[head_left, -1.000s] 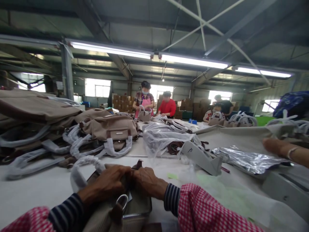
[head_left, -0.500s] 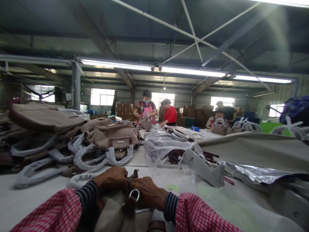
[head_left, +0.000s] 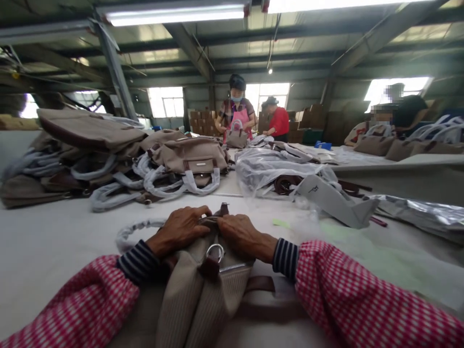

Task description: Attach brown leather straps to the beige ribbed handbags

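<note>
A taupe handbag [head_left: 188, 295] with dark brown trim lies on the white table right in front of me. My left hand [head_left: 183, 227] grips the bag's far upper edge from the left, fingers curled over it. Close beside it, my right hand [head_left: 243, 236] pinches the same edge from the right. Between and below the hands show a metal ring [head_left: 215, 253] on a brown tab and a short piece of zipper [head_left: 232, 267]. A wrapped handle [head_left: 136, 233] loops out past my left wrist. My fingertips are partly hidden by the bag's folds.
Taupe bags [head_left: 94, 135] with wrapped handles are heaped at the left. Clear plastic bags [head_left: 261, 169], a white box [head_left: 333, 198] and silvery sheeting [head_left: 424, 212] lie at the right. Co-workers stand farther back, one in a pink apron [head_left: 241, 117], one in a red top [head_left: 280, 121].
The view has tilted down, so the bag and hands sit higher in the picture and more of the bag shows. Both hands keep hold of the bag's edge.
</note>
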The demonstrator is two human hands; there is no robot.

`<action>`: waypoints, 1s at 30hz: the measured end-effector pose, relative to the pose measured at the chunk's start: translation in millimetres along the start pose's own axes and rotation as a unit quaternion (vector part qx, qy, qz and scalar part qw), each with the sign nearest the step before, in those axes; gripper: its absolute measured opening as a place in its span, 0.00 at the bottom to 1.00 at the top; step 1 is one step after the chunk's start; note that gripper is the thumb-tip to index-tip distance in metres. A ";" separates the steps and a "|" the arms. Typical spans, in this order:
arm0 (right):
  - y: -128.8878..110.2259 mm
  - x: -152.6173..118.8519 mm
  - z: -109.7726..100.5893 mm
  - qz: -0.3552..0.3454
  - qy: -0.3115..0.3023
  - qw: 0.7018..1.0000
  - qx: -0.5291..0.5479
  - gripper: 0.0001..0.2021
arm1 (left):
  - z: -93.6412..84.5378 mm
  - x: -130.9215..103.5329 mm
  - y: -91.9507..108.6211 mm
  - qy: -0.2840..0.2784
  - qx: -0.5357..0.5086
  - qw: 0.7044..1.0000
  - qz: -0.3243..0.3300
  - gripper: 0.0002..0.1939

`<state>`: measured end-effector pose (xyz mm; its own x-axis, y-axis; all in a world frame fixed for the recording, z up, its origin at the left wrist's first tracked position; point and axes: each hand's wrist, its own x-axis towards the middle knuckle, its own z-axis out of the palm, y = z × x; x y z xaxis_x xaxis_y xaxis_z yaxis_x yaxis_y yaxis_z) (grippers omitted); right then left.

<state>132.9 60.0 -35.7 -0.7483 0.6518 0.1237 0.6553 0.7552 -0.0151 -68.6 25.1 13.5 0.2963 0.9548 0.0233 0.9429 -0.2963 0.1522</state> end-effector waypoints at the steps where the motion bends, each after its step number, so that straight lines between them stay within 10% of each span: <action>1: -0.7 1.0 2.4 -0.007 0.006 1.000 0.000 0.13 | 1.7 -1.9 -1.8 0.006 -0.014 1.000 -0.003 0.24; 18: -13.2 -0.5 -17.6 0.032 -0.005 0.999 0.038 0.11 | 8.2 -3.0 -9.9 0.039 -0.060 0.997 0.003 0.21; 30: -20.6 -91.9 -27.0 -0.012 0.010 0.982 0.187 0.05 | -12.1 16.6 17.7 0.090 0.000 0.993 0.075 0.05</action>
<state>191.0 -17.3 -20.0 -0.7581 0.6353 0.1468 0.5517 0.7450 -0.3751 -48.9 36.0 28.6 0.4005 0.8889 0.2225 0.8904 -0.4349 0.1344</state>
